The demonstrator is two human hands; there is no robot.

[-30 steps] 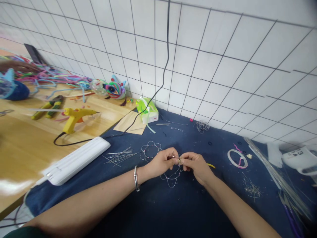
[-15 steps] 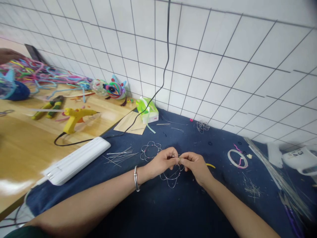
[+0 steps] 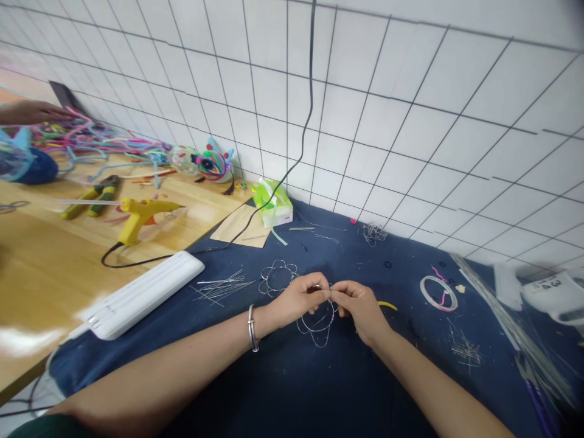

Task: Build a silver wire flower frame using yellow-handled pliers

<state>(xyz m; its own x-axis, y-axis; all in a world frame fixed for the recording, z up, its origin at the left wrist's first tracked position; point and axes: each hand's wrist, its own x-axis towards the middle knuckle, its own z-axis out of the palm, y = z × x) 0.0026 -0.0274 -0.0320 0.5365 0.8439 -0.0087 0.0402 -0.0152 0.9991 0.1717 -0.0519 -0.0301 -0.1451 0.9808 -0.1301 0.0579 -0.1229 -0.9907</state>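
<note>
A looped wire flower (image 3: 320, 331) hangs between my two hands, its lower loops showing beneath the fingers. My left hand (image 3: 303, 298) pinches its upper edge with thumb and index finger, and a silver bangle circles that wrist. Right beside it, my right hand (image 3: 356, 302) grips the same edge, the fingertips of both hands touching. The exact spot they hold is hidden by the fingers. Another wire flower (image 3: 278, 277) with small red beads lies on the dark blue cloth (image 3: 283, 377), just behind my left hand.
Cut wires (image 3: 223, 287) and a white power strip (image 3: 146, 296) lie left. A yellow glue gun (image 3: 137, 218), pliers (image 3: 93, 198) and pipe cleaners (image 3: 114, 143) are on the wooden table, with another person's hand (image 3: 39, 112). At right are a tape ring (image 3: 438, 293), long wires (image 3: 515, 322) and scissors (image 3: 538, 395).
The wire flower has turned slightly between my fingers, its lower loops shifting right. The other person's hand at the far left has moved right over the pipe cleaners.
</note>
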